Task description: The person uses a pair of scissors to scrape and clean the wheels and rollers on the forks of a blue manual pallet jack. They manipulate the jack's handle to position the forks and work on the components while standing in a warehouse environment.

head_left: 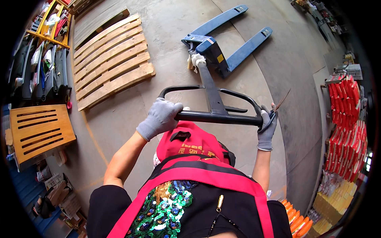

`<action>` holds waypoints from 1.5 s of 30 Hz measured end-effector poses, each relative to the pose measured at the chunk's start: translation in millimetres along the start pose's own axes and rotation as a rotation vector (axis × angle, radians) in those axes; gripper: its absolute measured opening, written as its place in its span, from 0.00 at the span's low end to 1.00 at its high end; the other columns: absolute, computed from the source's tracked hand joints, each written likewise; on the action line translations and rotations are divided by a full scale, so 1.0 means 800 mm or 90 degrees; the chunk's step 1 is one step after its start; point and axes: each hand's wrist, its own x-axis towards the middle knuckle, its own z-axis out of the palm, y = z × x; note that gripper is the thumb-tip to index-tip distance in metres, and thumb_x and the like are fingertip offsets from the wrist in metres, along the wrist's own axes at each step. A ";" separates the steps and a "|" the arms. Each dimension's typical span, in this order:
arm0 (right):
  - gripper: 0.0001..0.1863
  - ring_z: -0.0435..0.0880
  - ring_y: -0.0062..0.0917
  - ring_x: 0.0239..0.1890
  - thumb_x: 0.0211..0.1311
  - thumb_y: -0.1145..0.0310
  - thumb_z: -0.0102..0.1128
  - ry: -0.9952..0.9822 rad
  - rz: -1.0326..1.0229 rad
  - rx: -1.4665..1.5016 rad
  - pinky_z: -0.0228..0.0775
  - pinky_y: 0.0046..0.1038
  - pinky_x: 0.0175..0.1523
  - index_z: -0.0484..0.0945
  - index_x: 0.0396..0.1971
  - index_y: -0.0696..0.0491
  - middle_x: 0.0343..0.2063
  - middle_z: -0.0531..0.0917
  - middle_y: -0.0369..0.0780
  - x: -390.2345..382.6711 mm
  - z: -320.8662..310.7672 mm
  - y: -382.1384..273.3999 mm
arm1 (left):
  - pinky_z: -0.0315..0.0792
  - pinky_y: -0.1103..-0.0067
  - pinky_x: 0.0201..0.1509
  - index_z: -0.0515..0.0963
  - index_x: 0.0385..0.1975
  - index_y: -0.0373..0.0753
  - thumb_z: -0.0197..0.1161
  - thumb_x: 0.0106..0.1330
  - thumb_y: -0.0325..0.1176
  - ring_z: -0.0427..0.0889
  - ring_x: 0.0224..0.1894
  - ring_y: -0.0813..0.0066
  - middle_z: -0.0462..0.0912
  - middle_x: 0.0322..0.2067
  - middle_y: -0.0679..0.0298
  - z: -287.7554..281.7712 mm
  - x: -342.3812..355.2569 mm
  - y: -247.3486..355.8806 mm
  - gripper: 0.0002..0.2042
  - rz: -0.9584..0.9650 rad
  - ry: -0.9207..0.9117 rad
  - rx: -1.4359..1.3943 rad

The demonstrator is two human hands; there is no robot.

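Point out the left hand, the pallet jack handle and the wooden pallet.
Left hand (pixel 159 116): head view, on its gloved back.
Pallet jack handle (pixel 218 118): head view, middle of its black crossbar.
Wooden pallet (pixel 114 62): head view, slatted top near its middle.

Standing here, I'm seeing gold characters (pixel 191 150) running over the red apron (pixel 170 144), bending with its folds. On the jack (pixel 207 48), a yellow label (pixel 220 58) is showing against a dark panel, and a small pale sticker (pixel 210 41) is sitting on the blue top. Both are staying too small for me to be reading any words.
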 end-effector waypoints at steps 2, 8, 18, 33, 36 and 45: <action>0.30 0.77 0.21 0.38 0.60 0.74 0.54 0.019 0.043 0.023 0.70 0.21 0.41 0.57 0.62 0.55 0.46 0.76 0.44 -0.019 -0.031 0.011 | 0.67 0.67 0.28 0.71 0.18 0.42 0.63 0.43 0.32 0.77 0.22 0.58 0.74 0.15 0.60 0.014 -0.026 0.029 0.07 0.019 0.005 -0.011; 0.33 0.79 0.27 0.40 0.58 0.70 0.56 0.070 0.066 0.126 0.74 0.23 0.39 0.54 0.63 0.53 0.52 0.73 0.46 -0.090 -0.085 0.037 | 0.67 0.68 0.28 0.73 0.19 0.44 0.65 0.43 0.36 0.78 0.21 0.59 0.75 0.15 0.61 0.040 -0.103 0.092 0.08 0.023 -0.032 0.006; 0.37 0.81 0.28 0.34 0.55 0.71 0.57 0.135 0.103 0.151 0.74 0.24 0.34 0.52 0.65 0.49 0.52 0.73 0.45 -0.270 -0.136 0.093 | 0.68 0.67 0.29 0.72 0.20 0.44 0.64 0.44 0.35 0.78 0.22 0.59 0.76 0.16 0.61 0.055 -0.253 0.123 0.08 0.067 -0.051 -0.031; 0.35 0.79 0.22 0.27 0.56 0.72 0.58 0.330 0.053 0.225 0.67 0.18 0.22 0.54 0.64 0.48 0.48 0.76 0.42 -0.598 0.011 0.198 | 0.68 0.66 0.30 0.71 0.16 0.42 0.60 0.41 0.30 0.76 0.22 0.55 0.74 0.15 0.58 0.026 -0.463 -0.024 0.05 0.211 -0.091 0.034; 0.35 0.78 0.27 0.43 0.58 0.72 0.58 0.393 0.046 0.257 0.74 0.30 0.44 0.53 0.64 0.48 0.55 0.71 0.47 -0.655 0.048 0.236 | 0.68 0.66 0.29 0.71 0.17 0.42 0.60 0.40 0.29 0.76 0.21 0.55 0.73 0.14 0.59 0.029 -0.517 -0.050 0.05 0.234 -0.128 0.031; 0.36 0.77 0.26 0.41 0.55 0.75 0.60 0.478 0.027 0.312 0.75 0.27 0.43 0.55 0.64 0.48 0.52 0.73 0.46 -0.758 0.023 0.254 | 0.68 0.68 0.26 0.71 0.16 0.44 0.63 0.47 0.36 0.76 0.19 0.57 0.74 0.14 0.60 0.040 -0.611 -0.002 0.08 0.277 -0.174 0.019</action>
